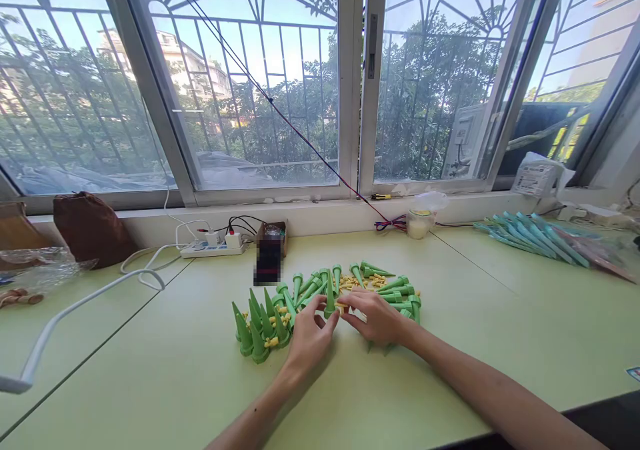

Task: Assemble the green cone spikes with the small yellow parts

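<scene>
**Green cone point(329, 295) point-up in the left hand point(311, 338), yellow piece point(343, 307) right beside its base!**

We start far left on the bench point(160, 370): a brown bag point(93, 231) slumped by the window, a white tube point(63, 311) reaching in nearer, then a power strip point(213, 247). Moving right, a cluster of standing cones point(244, 338), tips up, small yellow bits point(271, 343) among them. And here's the action, centre: the left grip is clamped round the cone's base, fingers and thumb on either side! Just right of it, the right hand point(377, 318) has its grip pinched on the yellow piece, partly hidden by fingertips; whether it touches the cone, I can't tell. Beyond both hands, a yellow heap point(364, 282) among lying cones point(298, 285). More cones right, then a jar point(419, 225) farther off, and packets point(537, 238) far right.
</scene>
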The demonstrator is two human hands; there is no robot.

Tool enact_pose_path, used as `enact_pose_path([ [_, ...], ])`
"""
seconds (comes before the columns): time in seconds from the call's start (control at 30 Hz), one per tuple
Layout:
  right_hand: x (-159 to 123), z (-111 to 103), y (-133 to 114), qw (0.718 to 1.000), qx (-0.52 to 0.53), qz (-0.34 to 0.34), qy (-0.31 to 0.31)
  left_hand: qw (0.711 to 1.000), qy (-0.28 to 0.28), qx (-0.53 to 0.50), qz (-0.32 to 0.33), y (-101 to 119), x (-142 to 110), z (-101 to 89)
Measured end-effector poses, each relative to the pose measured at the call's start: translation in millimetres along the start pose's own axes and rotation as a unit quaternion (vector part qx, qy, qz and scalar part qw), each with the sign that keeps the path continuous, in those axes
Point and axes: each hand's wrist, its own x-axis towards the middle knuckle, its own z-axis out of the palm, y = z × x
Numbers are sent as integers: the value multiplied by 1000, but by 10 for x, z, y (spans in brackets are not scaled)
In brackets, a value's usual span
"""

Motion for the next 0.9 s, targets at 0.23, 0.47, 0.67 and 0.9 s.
enact_pose_path([
  [0.23, 5, 16, 20, 1000, -12, 3, -2, 1000, -4, -6, -10, 7, 3, 1],
  [0.47, 8, 37, 39, 1000, -16, -3, 0, 1000, -8, -22, -15, 18, -1, -4],
  [0.67, 23, 16, 22, 1000, -11, -4, 0, 1000, -3, -14, -7, 23, -7, -8],
  [0.9, 13, -1, 8, 1000, -15, 3, -11, 1000, -7, -8, 13, 18, -2, -16],
])
